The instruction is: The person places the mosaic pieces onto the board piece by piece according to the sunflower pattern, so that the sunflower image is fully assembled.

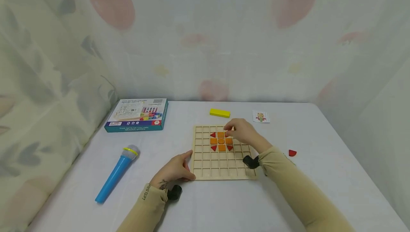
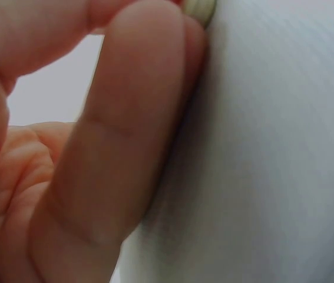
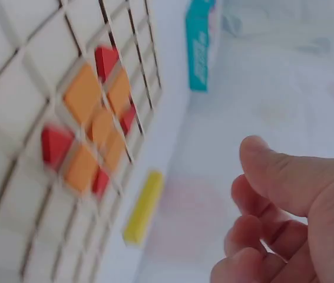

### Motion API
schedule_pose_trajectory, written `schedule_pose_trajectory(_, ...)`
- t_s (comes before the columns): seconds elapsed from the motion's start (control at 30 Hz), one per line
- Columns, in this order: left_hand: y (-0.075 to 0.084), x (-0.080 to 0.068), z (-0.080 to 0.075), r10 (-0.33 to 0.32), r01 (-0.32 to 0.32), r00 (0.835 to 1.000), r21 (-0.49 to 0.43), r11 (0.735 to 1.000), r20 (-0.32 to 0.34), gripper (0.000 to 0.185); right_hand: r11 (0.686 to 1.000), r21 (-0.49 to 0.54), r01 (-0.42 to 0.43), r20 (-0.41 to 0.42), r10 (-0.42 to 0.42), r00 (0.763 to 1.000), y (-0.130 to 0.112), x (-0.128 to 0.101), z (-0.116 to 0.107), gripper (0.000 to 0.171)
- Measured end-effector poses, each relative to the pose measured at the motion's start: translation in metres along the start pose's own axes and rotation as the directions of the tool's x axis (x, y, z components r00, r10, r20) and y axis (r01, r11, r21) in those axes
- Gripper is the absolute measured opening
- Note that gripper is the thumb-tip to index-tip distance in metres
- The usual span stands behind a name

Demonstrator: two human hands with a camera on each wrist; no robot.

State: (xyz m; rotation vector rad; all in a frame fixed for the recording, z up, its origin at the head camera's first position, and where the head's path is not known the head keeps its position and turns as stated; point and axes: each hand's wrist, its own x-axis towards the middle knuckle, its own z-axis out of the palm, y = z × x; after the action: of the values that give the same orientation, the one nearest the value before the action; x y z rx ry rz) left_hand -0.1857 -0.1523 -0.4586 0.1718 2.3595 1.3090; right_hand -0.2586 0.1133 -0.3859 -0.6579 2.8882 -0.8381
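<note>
A pale wooden grid board (image 1: 211,172) lies on the table. Around an orange round piece (image 1: 221,141) at its upper middle sit several orange square pieces (image 1: 213,141), with red triangular pieces (image 1: 213,148) at the corners. My left hand (image 1: 173,169) rests at the board's lower left, its fingers touching the left edge and corner. A bit of red shows between that thumb and the fingers; I cannot tell what it is. Over the pattern's upper right hovers my right hand (image 1: 245,132), fingers loosely bent. Nothing shows between its thumb and fingers (image 3: 261,194) in the right wrist view.
Behind the board lie a yellow block (image 1: 220,113) and a small picture card (image 1: 261,116). A red piece (image 1: 292,153) lies right of my right forearm. To the left are a boxed set (image 1: 136,115) and a blue toy microphone (image 1: 116,175).
</note>
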Motion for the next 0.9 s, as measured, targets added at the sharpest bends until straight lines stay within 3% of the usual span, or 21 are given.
schedule_pose_trajectory(0.13, 0.001, 0.002, 0.0, -0.01, 0.01, 1.0, 0.012, 1.0, 0.003, 0.1, 0.998, -0.05, -0.032, -0.019, 0.031, 0.999, 0.025, -0.027, -0.027, 0.019)
schedule_pose_trajectory(0.27, 0.001, 0.003, 0.0, -0.023, 0.023, 1.0, 0.014, 1.0, 0.005, 0.1, 0.984, -0.129, -0.121, 0.025, 0.125, 0.992, 0.048, -0.055, -0.04, 0.023)
schedule_pose_trajectory(0.43, -0.001, 0.003, 0.001, -0.014, 0.014, 1.0, 0.037, 0.999, -0.005, 0.1, 0.942, -0.248, -0.227, 0.122, 0.263, 0.957, 0.071, -0.081, -0.03, 0.031)
schedule_pose_trajectory(0.57, -0.001, 0.001, 0.001, -0.007, 0.007, 1.0, 0.032, 0.999, -0.009, 0.099, 0.918, -0.282, -0.277, 0.17, 0.332, 0.928, 0.082, -0.093, -0.013, 0.031)
schedule_pose_trajectory(0.67, 0.001, 0.0, 0.0, -0.007, 0.007, 1.0, 0.029, 1.0, -0.007, 0.099, 0.917, -0.283, -0.281, 0.172, 0.337, 0.926, 0.087, -0.097, -0.005, 0.027)
schedule_pose_trajectory(0.8, 0.001, 0.0, -0.001, -0.003, 0.004, 1.0, 0.033, 0.999, -0.003, 0.1, 0.927, -0.274, -0.257, 0.152, 0.306, 0.94, 0.086, -0.097, -0.001, 0.018)
schedule_pose_trajectory(0.9, 0.0, 0.0, -0.001, -0.004, 0.004, 1.0, 0.028, 1.0, -0.003, 0.1, 0.949, -0.209, -0.238, 0.137, 0.27, 0.953, 0.078, -0.091, -0.003, 0.017)
